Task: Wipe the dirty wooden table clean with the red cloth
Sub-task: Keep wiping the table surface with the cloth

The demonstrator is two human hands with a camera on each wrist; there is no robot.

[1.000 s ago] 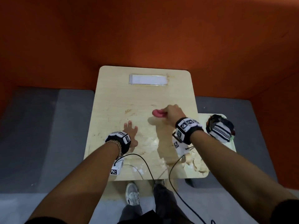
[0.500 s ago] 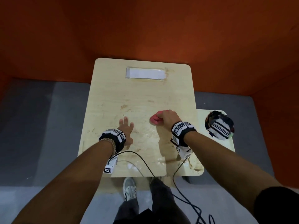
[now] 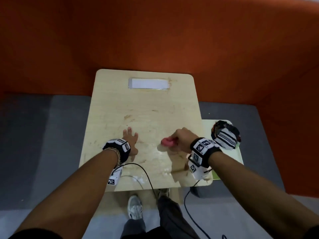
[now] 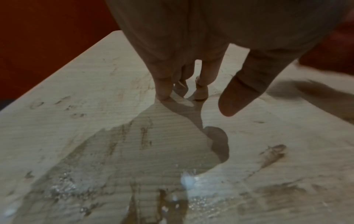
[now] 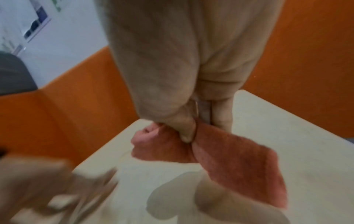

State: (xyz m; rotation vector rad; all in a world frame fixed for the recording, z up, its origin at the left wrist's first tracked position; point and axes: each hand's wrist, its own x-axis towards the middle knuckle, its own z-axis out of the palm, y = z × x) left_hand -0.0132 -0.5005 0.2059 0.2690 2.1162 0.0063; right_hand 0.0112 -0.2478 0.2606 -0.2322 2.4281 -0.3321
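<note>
Red fuzzy cloth [image 3: 167,141] is being pinched by the right hand [image 3: 183,139], partly hiding it; the left hand [image 3: 130,141] is resting spread on the smeared pale wooden table [image 3: 145,107]. The white label [image 3: 148,83] is probably blank.

**Wristbands, cables and shoes**

Each bare forearm wears a black wristband [image 3: 204,149] tiled with black-and-white square markers. Below each band hangs a white camera box [image 3: 115,178] trailing a black cable [image 3: 148,180]. Beside the left band sits a beaded bracelet [image 3: 116,153]. Dark trousers [image 3: 170,214], pale sneakers [image 3: 135,207].
</note>
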